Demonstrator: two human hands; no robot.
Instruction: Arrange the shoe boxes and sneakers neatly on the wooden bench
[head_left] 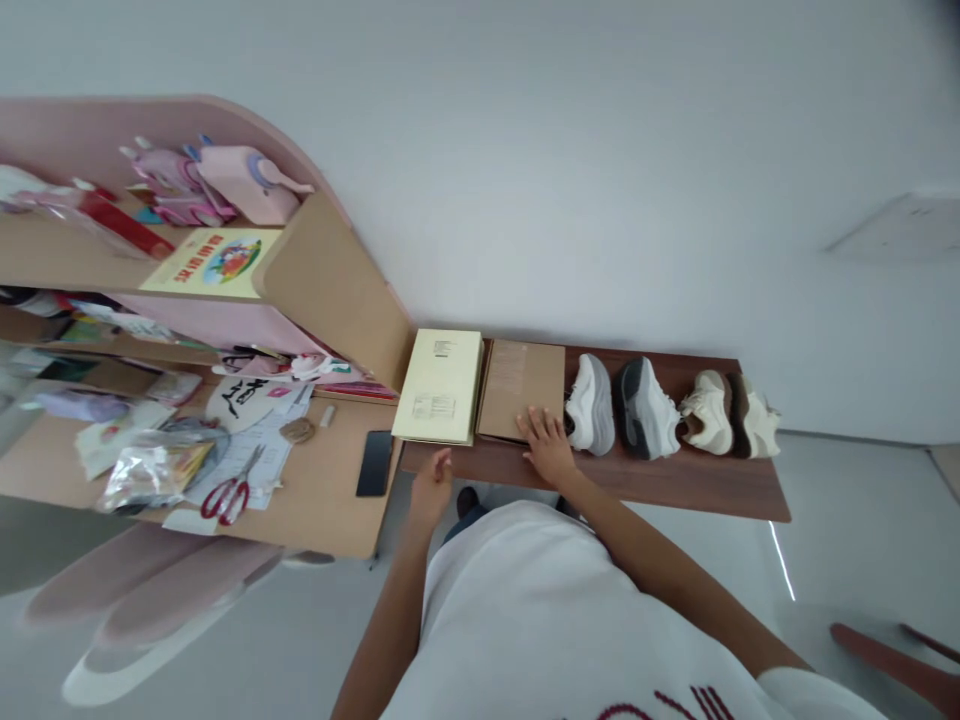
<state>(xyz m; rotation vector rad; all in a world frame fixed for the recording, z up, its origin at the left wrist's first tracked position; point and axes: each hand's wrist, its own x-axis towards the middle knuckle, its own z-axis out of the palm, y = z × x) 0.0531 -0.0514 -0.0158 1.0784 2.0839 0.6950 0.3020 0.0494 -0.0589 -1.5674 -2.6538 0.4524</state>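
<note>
My right hand lies with its fingers spread on the front right corner of a brown cardboard box. In front of a pale yellow box is my left hand, its fingers curled in and nothing visible in them. The two boxes sit side by side on a dark brown wooden bench. Just right of the brown box stands a white shoe, close to my right fingers. Beside it is a white and dark grey shoe.
Cream shoes stand at the bench's right end. On the left, a desk holds a black phone, red-handled scissors, papers and a plastic bag. A shelf rises above it, against the wall.
</note>
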